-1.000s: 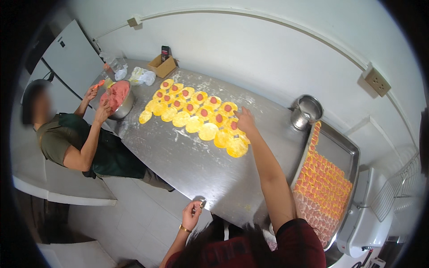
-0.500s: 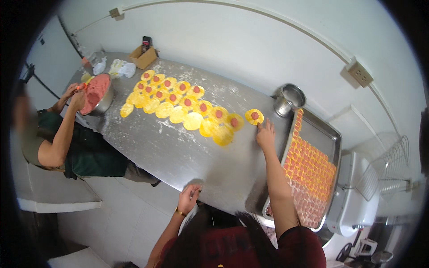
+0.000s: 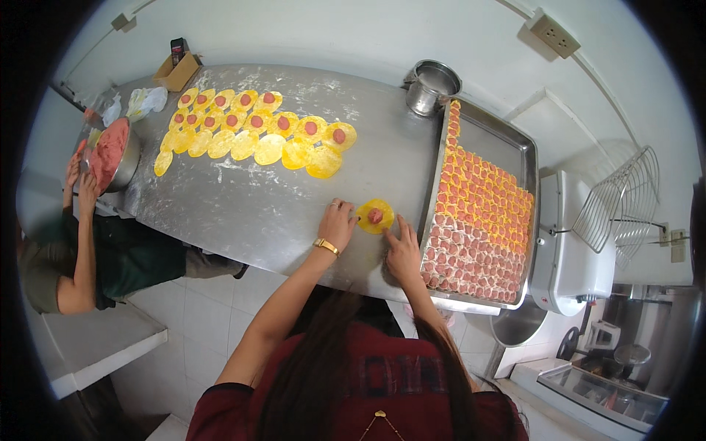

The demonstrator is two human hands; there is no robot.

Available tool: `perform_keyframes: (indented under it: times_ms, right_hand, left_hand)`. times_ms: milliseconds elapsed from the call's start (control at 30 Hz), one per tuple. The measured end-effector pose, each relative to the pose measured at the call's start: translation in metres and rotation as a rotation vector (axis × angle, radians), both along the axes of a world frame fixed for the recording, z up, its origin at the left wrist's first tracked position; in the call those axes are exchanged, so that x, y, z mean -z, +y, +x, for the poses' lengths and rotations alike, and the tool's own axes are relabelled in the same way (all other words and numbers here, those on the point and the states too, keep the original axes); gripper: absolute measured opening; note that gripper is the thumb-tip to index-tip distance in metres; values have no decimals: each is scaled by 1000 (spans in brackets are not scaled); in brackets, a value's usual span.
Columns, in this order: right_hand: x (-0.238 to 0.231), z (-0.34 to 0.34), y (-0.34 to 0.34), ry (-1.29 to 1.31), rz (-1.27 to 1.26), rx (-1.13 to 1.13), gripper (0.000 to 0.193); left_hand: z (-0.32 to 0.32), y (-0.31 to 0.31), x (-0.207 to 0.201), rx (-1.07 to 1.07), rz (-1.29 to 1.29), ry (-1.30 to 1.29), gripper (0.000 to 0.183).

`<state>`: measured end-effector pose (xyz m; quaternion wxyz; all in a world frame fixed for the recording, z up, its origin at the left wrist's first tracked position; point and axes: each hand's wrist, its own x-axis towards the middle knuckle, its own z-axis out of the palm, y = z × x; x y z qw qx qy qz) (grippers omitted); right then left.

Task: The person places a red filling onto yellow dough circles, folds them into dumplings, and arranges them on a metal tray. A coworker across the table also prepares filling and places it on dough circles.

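Note:
A round yellow dough wrapper point(image 3: 365, 224) lies flat on the metal table in front of me, with a ball of pink meat filling point(image 3: 375, 215) at its middle. At its left edge are the fingertips of my left hand point(image 3: 337, 223), the fingers loosely bent and apart. My right hand point(image 3: 402, 251) touches or nearly touches its lower right edge, fingers spread. Whether either hand pinches the rim is too small to tell. Farther left, rows of overlapping yellow wrappers point(image 3: 267, 149) cover the table; the back rows carry meat balls, the front row is bare.
At right stands a large metal tray point(image 3: 531, 147) holding many filled pieces in rows. Behind it are a metal pot point(image 3: 425, 99) and a wire rack point(image 3: 618, 213). On the left, a co-worker's hands point(image 3: 87, 187) work at a bowl of pink meat point(image 3: 132, 158). A cardboard box point(image 3: 176, 73) sits behind.
The filled wrapper has come toward me from beside the pot, with my right hand. My left hand has moved from the table's front edge to the wrapper. The view has shifted.

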<state>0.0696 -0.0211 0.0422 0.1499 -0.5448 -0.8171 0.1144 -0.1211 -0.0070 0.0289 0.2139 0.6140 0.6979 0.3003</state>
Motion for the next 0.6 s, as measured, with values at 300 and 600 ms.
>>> perform_keyframes:
  times_ms: [300, 600]
  right_hand:
    - [29, -20, 31, 299, 29, 280, 20]
    - [39, -13, 39, 1522, -647, 575, 24]
  left_hand:
    - [14, 14, 1, -33, -63, 21, 16]
    - [19, 9, 23, -128, -163, -667, 18]
